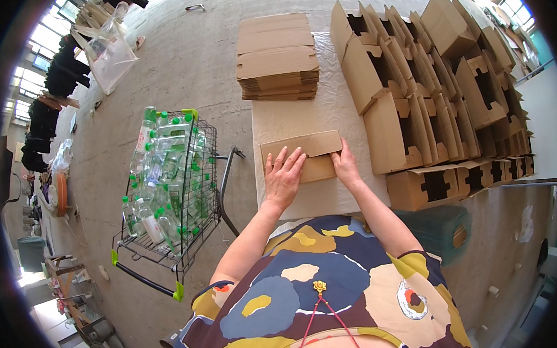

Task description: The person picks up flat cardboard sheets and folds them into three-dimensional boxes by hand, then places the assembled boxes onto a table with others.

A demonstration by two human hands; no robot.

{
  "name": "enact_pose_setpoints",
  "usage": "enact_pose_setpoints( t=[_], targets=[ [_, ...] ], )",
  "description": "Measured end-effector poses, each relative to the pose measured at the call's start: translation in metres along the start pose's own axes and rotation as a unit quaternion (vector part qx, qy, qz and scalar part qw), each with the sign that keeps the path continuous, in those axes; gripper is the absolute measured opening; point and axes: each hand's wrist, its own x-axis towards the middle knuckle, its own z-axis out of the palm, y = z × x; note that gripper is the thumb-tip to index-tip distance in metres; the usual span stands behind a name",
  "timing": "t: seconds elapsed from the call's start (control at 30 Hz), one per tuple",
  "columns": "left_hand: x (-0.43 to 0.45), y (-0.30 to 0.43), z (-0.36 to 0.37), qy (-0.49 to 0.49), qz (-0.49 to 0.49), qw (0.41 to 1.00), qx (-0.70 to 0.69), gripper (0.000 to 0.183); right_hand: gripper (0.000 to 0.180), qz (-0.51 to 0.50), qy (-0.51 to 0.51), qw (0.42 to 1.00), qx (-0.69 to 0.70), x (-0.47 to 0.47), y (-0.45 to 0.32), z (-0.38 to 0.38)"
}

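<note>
A small brown cardboard box (318, 168) lies in front of me on a table with a pale, wrinkled cover (281, 116). Its upper flap (308, 140) is folded over, and a dark gap shows between this flap and the front panel. My left hand (282, 179) rests flat on the box's left part, fingers spread over the flap and panel. At the right end, my right hand (346, 165) grips the box's edge, its fingertips at the gap. The box's underside is hidden.
Behind the box stands a stack of flattened cardboard (278, 57). Rows of open folded boxes (402, 118) are piled at the right. A wire shopping cart (201, 180) full of clear bottles with green caps (168, 146) stands left. A green wrapped roll (434, 230) lies below the table's right side.
</note>
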Motion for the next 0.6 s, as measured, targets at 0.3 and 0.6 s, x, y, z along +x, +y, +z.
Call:
enact_pose_setpoints(
  t=[0.3,0.6],
  targets=[
    [0.007,-0.005,-0.005,-0.013,-0.004,0.999,-0.051,0.041,0.053,-0.100,0.044,0.994,-0.028,0.008,-0.002,-0.016],
    [0.023,-0.016,-0.002,-0.053,0.011,0.998,0.018,0.065,0.067,-0.122,-0.068,0.923,-0.359,0.018,-0.029,0.007]
  ],
)
